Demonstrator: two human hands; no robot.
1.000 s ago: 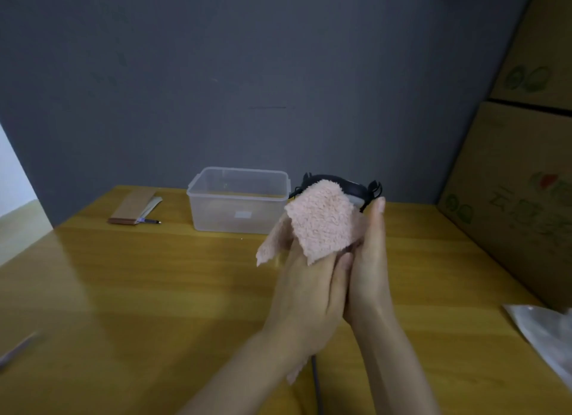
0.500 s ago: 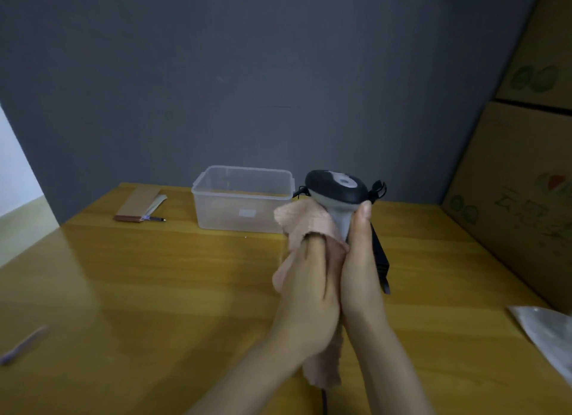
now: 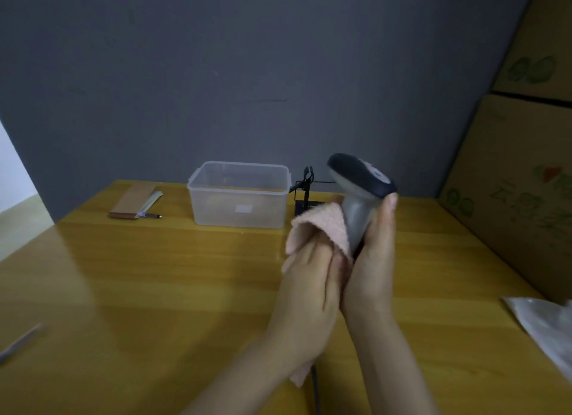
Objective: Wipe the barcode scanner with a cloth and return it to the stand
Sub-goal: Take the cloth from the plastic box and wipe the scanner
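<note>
Right hand clamps scanner handle, steadying it; left hand grips cloth, rubbing the handle. Stand sits vacant behind.

Cardboard box print blurred, nothing readable

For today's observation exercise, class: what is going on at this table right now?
A person is cleaning a grey and black handheld barcode scanner. The right hand grips its handle, head up, above the yellow wooden table. The left hand holds a fluffy pink cloth against the handle. The black wire stand sits empty behind, beside a clear plastic box.
</note>
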